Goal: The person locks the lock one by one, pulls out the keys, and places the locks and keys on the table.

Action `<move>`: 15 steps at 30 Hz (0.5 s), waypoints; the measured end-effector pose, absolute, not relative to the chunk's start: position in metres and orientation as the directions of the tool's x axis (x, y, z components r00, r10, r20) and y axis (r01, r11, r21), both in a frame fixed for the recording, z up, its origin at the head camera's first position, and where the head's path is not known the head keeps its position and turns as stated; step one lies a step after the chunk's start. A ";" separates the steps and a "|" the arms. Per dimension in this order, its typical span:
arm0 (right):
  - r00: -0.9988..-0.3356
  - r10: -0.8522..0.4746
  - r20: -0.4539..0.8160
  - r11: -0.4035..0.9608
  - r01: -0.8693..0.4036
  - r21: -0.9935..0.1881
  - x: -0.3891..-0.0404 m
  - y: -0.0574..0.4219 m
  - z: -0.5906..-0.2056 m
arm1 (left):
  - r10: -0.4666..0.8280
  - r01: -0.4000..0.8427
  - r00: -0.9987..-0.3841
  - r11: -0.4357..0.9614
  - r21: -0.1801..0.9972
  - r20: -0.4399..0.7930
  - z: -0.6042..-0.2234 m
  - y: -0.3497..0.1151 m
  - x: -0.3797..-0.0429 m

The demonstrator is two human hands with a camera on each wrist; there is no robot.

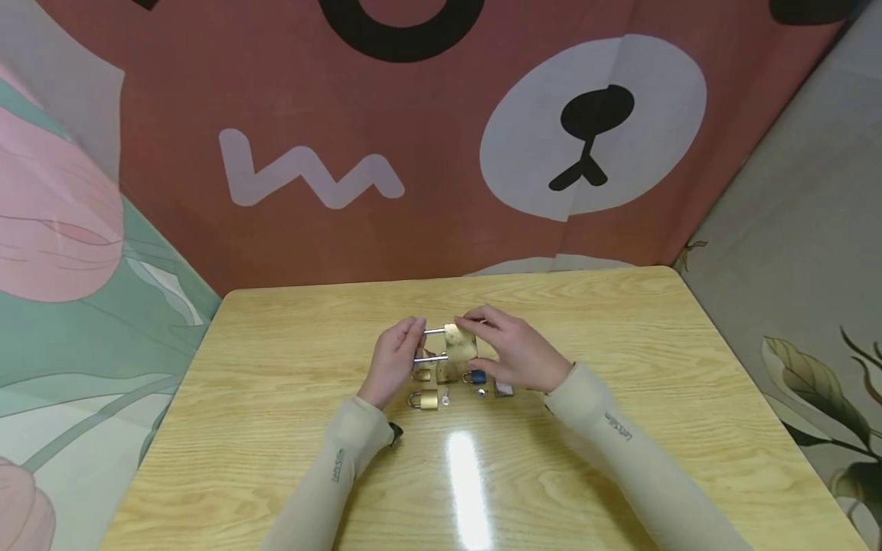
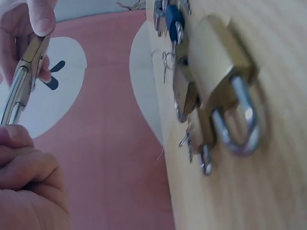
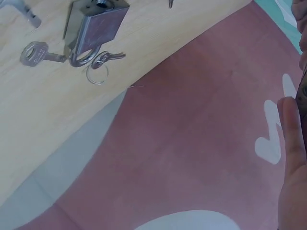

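Above the table, a large brass padlock with a long steel shackle is held between both hands. My left hand grips the curved end of the shackle, its fingers curled in the left wrist view. On the other side, my right hand pinches the brass body between thumb and fingers. Under the hands lie smaller locks: a brass padlock, a blue padlock and a silver padlock. The right wrist view catches only an edge of the held lock.
A wood-grain table bears the locks. Loose keys lie among them, including a flat key near the silver lock. Behind the table's far edge hangs a red cloth with a cartoon face. Patterned cloths stand at both sides.
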State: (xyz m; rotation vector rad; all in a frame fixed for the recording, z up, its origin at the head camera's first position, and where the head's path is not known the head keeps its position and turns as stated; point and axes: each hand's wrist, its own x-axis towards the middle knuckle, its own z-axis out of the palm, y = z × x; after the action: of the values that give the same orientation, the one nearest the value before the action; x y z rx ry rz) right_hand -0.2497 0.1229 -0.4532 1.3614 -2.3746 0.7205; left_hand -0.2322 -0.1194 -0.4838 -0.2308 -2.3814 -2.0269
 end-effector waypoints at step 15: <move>-0.639 -0.632 0.438 0.538 -0.769 -0.346 -0.281 0.133 -0.467 | 0.215 0.119 -0.973 0.149 0.982 0.085 -0.485 -0.123 -0.249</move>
State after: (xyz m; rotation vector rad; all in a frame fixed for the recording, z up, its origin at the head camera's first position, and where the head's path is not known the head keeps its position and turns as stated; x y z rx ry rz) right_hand -0.2806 0.1328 -0.4674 1.1727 -2.5170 0.7574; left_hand -0.2487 -0.1226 -0.4848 -0.3547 -2.4360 -2.0698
